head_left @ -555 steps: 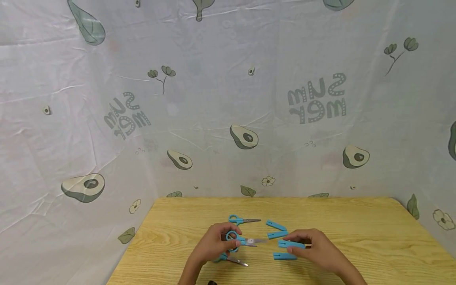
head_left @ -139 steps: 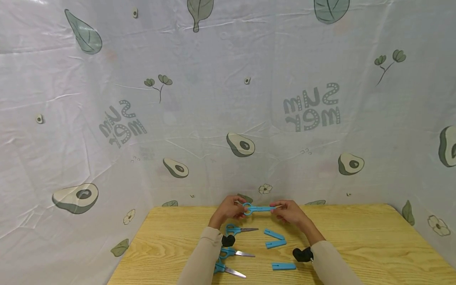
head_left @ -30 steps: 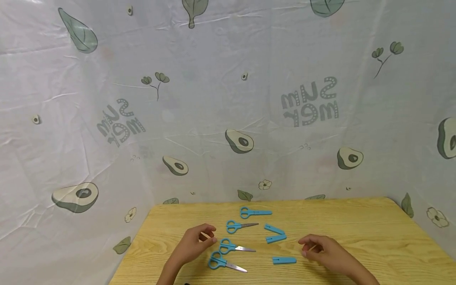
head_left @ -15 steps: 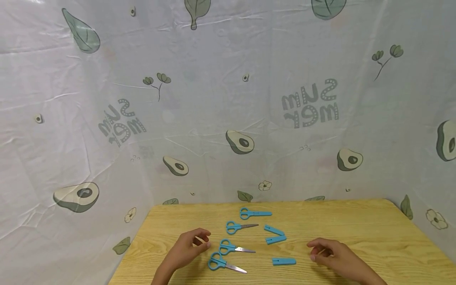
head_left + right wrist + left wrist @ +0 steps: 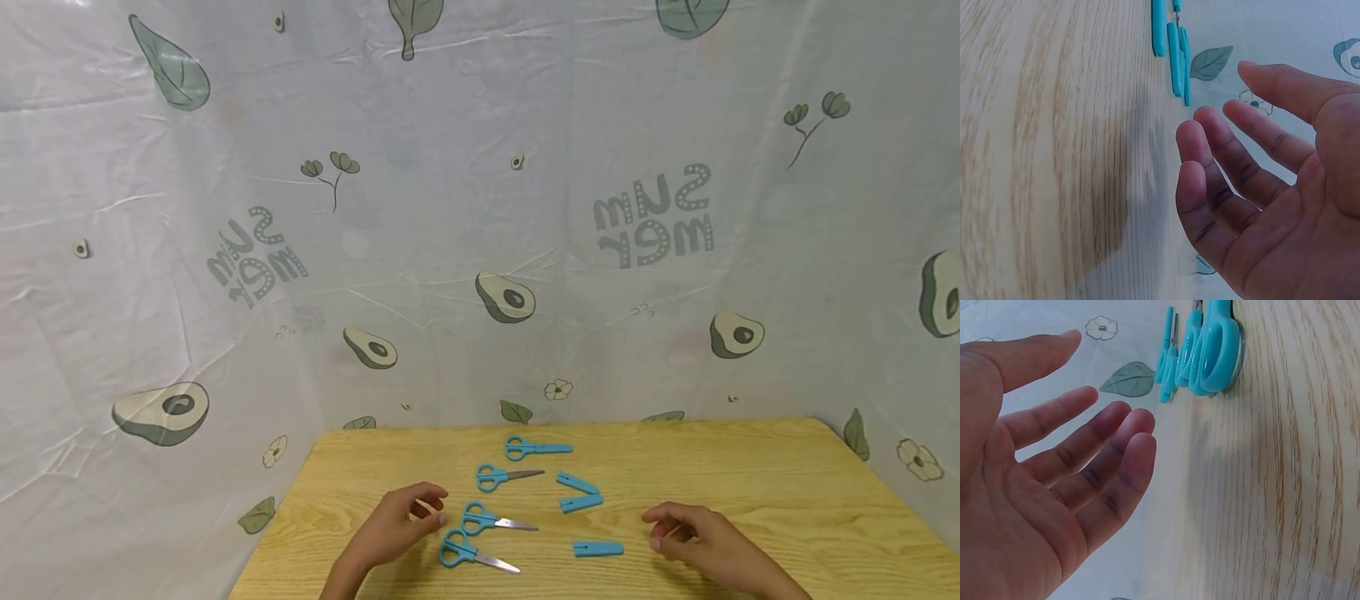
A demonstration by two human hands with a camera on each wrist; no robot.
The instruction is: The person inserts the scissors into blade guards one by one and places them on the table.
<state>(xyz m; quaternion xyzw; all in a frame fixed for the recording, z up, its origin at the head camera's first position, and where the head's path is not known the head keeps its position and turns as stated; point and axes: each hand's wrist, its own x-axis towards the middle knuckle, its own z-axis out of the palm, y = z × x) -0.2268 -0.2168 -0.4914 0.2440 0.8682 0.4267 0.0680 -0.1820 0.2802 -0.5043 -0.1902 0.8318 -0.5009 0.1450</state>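
Observation:
My left hand (image 5: 392, 525) hovers left of the scissors with its fingers loosely bent and holds nothing. Nearest to it are two bare-bladed scissors with blue handles, the front scissors (image 5: 459, 550) and the scissors (image 5: 476, 519) just behind. Another bare pair of scissors (image 5: 491, 477) lies farther back. Rearmost are scissors (image 5: 517, 448) whose blades sit inside a blue sheath (image 5: 553, 448). My right hand (image 5: 701, 537), relaxed and holding nothing, is apart from the nearest loose sheath (image 5: 597, 549). Two more blue sheaths (image 5: 576, 482) (image 5: 581, 503) lie behind it, converging at their right ends.
Everything lies on a light wood-grain table (image 5: 750, 475). A pale printed curtain (image 5: 420, 250) with avocados and leaves hangs behind the table and along both sides. In the left wrist view, blue scissor handles (image 5: 1221, 353) show beyond the fingertips.
Earlier, the left hand held scissors and the right a sheath; later both hands held sheathed scissors at the back. Those scissors now lie there, and both hands have drawn back and apart.

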